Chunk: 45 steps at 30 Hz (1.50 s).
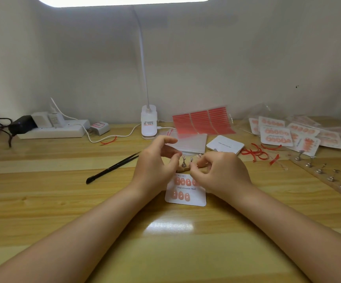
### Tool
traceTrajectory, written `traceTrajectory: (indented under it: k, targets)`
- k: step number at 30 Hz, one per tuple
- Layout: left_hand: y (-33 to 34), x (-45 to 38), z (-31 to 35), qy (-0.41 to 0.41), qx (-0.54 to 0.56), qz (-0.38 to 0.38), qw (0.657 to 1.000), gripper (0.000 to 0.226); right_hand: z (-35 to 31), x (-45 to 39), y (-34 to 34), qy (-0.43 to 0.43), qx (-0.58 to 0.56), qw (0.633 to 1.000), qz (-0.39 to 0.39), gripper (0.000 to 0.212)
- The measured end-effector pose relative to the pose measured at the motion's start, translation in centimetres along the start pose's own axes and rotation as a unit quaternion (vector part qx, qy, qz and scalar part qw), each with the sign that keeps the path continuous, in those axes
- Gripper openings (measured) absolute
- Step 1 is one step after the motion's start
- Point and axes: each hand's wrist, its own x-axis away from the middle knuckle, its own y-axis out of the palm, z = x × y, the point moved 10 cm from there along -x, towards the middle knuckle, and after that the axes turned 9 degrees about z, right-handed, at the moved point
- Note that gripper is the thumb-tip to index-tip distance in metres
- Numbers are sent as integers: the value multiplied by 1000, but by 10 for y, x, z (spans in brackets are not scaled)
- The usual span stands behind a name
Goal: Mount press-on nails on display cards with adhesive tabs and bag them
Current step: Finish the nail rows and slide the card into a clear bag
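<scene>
On the bench (pixel 63 201), the display card (pixel 186 198) lies centre, near the front edge. Left of the card lie the tweezers (pixel 112 168); behind it stands the lamp base (pixel 148 124), the power strip (pixel 53 129) far left of it. Right of the card lies the wooden holder strip (pixel 322 176); behind-right, the adhesive sheets (pixel 202 123) and bagged cards (pixel 288 133).

Left hand (pixel 155 162) curled, right hand (pixel 220 170) seemingly pinching

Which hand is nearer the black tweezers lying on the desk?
Left. The left hand sits just right of the tweezers tip; the right hand is farther right, beyond the card.
</scene>
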Motion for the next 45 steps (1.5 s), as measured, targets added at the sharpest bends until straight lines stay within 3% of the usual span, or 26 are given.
traceTrajectory:
  k: [3, 6, 10, 14, 17, 22, 27, 35, 39, 42, 45]
  targets:
    - [-3, 0, 9, -2, 81, 12, 997, 31, -2, 1, -4, 33, -149, 988, -4, 13]
    - [-1, 2, 16, -12, 136, 8, 991, 34, -8, 6, 6, 95, -321, 940, -63, 12]
    - [0, 3, 20, 1, 123, 2, 992, 39, -9, 7, 6, 134, -376, 914, -66, 13]
    - [2, 5, 28, 48, 73, -7, 996, 45, -8, 6, 2, 126, -350, 927, -53, 17]
    - [-4, 7, 42, 135, 30, 11, 990, 44, -12, 5, -3, 101, -317, 942, -45, 18]
    - [-4, 11, 62, 264, -39, 14, 964, 39, -31, 4, -14, -22, -187, 982, -31, 18]
    - [-2, 5, 57, 236, -11, -22, 972, 42, -37, 2, -17, -60, -165, 984, -40, 14]
    - [-5, 3, 55, 206, -7, -16, 978, 34, -41, 3, -15, -80, -161, 982, -56, 15]
    - [-6, 3, 55, 189, -18, -1, 982, 32, -25, 1, -11, 27, -241, 968, -57, 14]
    - [-6, 4, 57, 190, -26, 6, 981, 30, -17, 7, 3, 150, -376, 909, -104, 14]
    - [-6, 5, 62, 203, -44, 7, 978, 29, -14, 10, 9, 213, -442, 866, -99, 15]
